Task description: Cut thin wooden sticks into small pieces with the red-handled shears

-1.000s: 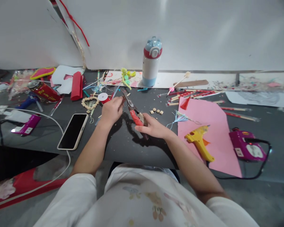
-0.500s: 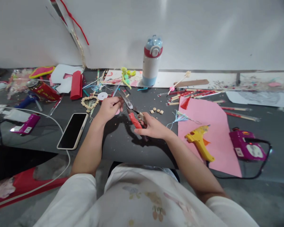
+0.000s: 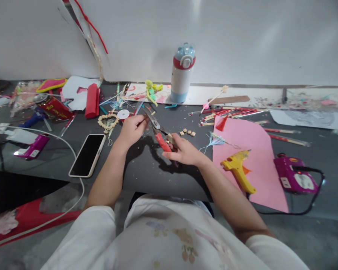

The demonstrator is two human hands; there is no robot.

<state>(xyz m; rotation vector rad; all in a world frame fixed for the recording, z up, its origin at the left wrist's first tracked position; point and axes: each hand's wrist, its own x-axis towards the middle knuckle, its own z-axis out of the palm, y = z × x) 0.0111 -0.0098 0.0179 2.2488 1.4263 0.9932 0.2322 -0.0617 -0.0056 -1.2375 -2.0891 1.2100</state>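
Observation:
My right hand (image 3: pixel 181 150) is wrapped around a pair of red-handled pliers (image 3: pixel 161 141), whose grey metal jaws point up and to the left. A pale, wood-coloured bit (image 3: pixel 170 138) shows by its fingers; whether it is held cannot be made out. Close beside the jaws, the fingers of my left hand (image 3: pixel 133 129) are pinched together, and anything between them is hidden or too small to name. Several small pale pieces (image 3: pixel 187 132) lie on the dark table right of the pliers. Left of my left hand is a heart-shaped braided ornament (image 3: pixel 108 123) near a white spool (image 3: pixel 123 114).
A bottle (image 3: pixel 182 75) stands behind my hands. At right, a yellow glue gun (image 3: pixel 238 170) lies on pink paper (image 3: pixel 263 161) beside a purple power strip (image 3: pixel 295 174). Wrapped sticks (image 3: pixel 228 115) lie behind. A phone (image 3: pixel 87 155) and red can (image 3: pixel 53 107) are at left.
The whole view has shifted slightly, so things appear a little farther right. My hands keep nearly the same pose, with the pliers still in my right hand.

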